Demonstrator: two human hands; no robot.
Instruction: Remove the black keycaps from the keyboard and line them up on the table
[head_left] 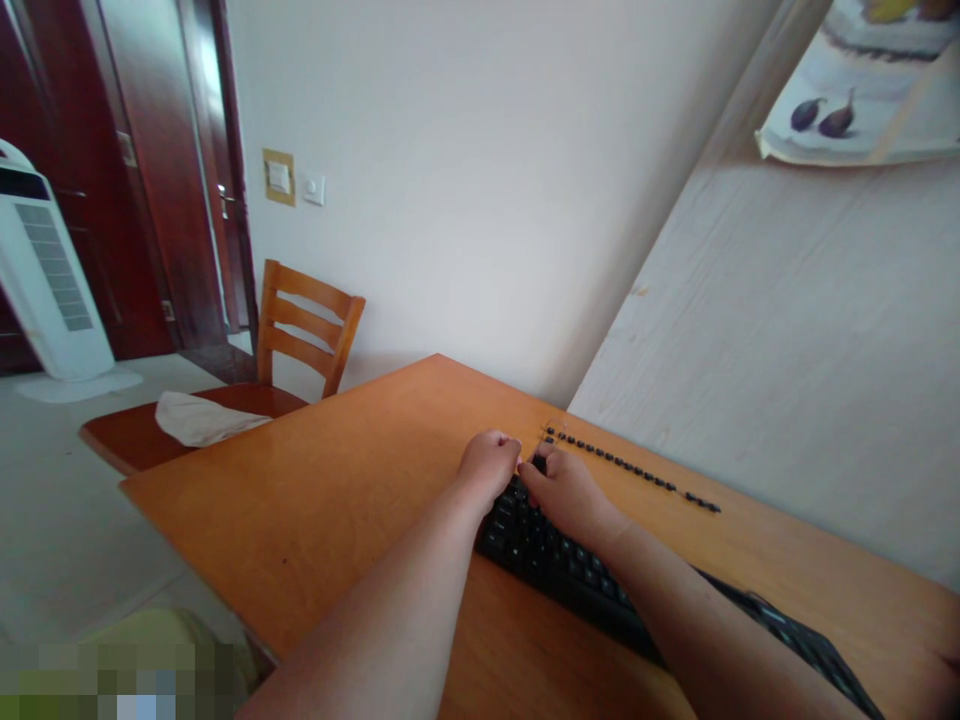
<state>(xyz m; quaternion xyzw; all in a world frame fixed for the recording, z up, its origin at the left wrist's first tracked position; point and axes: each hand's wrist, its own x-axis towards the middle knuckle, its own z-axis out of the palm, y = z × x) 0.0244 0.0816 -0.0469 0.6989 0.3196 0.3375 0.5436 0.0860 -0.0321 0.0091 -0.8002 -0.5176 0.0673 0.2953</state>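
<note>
A black keyboard (517,535) lies on the wooden table, partly covered by my hands and right forearm. My left hand (491,466) is closed over its far left corner, fingers curled in. Right beside it, my right hand (574,492) is also closed, thumb towards the left hand. The fingertips nearly meet above the keys; whatever they pinch is too small or hidden to make out. Just beyond the right fingers, a thin wire-like shape (553,428) shows, and I cannot tell if it is held. Small black keycaps (619,462) form a row behind the keyboard.
The wooden table (360,480) meets the wall at the back. A black cable (795,630) lies at the right, near my forearm. A wooden chair (307,320) with a white cloth (199,418) stands to the left, a white tower fan (52,270) farther off.
</note>
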